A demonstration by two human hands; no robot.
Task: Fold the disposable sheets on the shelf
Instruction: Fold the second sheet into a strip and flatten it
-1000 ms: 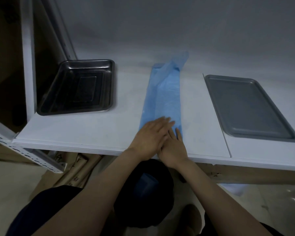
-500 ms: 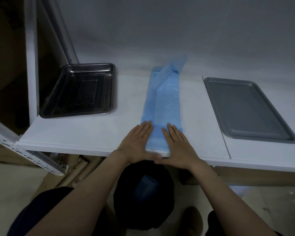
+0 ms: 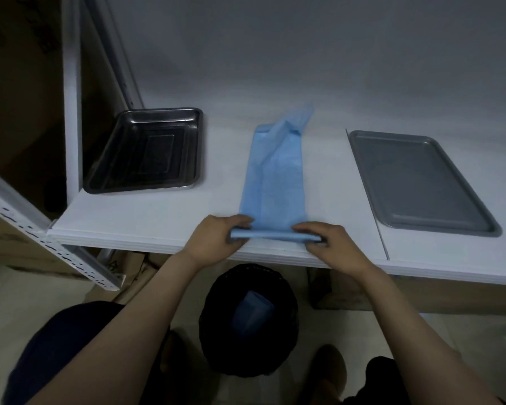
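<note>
Both hands curl around the near end of the blue sheet (image 3: 272,182): left hand (image 3: 216,238) pinching its left corner, right hand (image 3: 330,244) its right. The sheet runs toward 12 o'clock across the white shelf (image 3: 164,217). At 10 o'clock sits a deep steel tray (image 3: 146,150), at 2 o'clock a flat grey tray (image 3: 415,176). Below, a black bin (image 3: 249,320) holds something blue.

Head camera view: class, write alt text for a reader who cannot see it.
Two bare hands, left hand and right hand, pinch the rolled near end of a long blue disposable sheet on a white shelf. A deep shiny metal tray sits left of it, a flat grey tray right, a black bin below.
</note>
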